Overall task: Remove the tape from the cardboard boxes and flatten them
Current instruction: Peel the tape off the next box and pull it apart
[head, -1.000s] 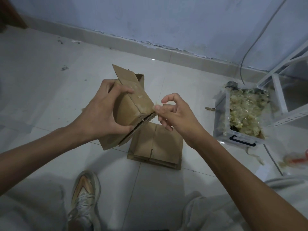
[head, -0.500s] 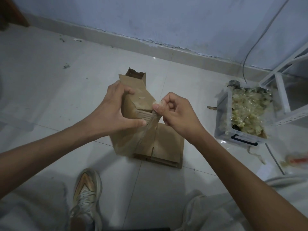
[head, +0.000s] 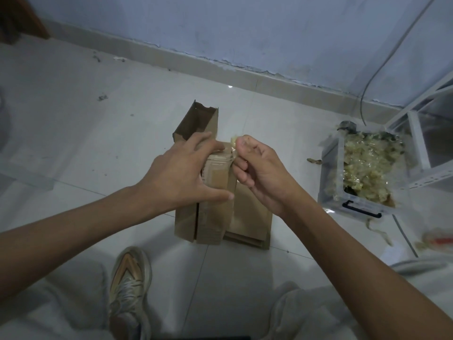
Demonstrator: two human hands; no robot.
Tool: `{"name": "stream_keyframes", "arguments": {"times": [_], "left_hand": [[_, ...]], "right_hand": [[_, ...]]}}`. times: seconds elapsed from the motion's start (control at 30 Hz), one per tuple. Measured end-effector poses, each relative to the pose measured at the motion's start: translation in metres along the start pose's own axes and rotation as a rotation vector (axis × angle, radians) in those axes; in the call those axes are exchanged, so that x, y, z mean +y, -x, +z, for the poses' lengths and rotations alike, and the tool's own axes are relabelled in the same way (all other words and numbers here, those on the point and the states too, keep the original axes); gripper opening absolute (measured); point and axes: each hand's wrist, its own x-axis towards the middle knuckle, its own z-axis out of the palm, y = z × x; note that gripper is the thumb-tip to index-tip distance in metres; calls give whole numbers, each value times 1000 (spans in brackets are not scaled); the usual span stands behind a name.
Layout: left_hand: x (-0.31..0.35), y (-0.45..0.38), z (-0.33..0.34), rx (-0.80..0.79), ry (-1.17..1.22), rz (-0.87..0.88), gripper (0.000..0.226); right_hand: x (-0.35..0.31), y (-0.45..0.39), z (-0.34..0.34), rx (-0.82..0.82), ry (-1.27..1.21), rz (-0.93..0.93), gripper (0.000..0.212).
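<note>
Box now lower, beside bin

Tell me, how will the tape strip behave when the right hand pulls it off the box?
The tape looks thin and crumpled, so probably floppy and very light. It likely clings to fingers, like the wads in the bin.

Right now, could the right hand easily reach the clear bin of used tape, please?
Probably yes: the right hand, pinching tape, has only bare floor between it and the open-topped bin alongside.
</note>
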Motion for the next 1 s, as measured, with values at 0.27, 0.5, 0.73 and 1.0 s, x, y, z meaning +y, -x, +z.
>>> {"name": "stream_keyframes", "arguments": {"times": [0.27, 0.5, 0.73, 1.0], "left_hand": [[10, -1, -7, 141, 226, -66, 53], [8, -1, -6, 114, 340, -100, 48], [-2, 3, -14, 125, 307, -108, 60], [-1, -8, -25, 137, 266, -76, 54]], "right_hand": [[1, 1, 6, -32, -404, 27, 24], [-2, -1, -3, 204, -22, 60, 30], [-18, 1, -32, 263, -51, 48, 26], [-3, 0, -19, 206, -57, 83, 27]]}}
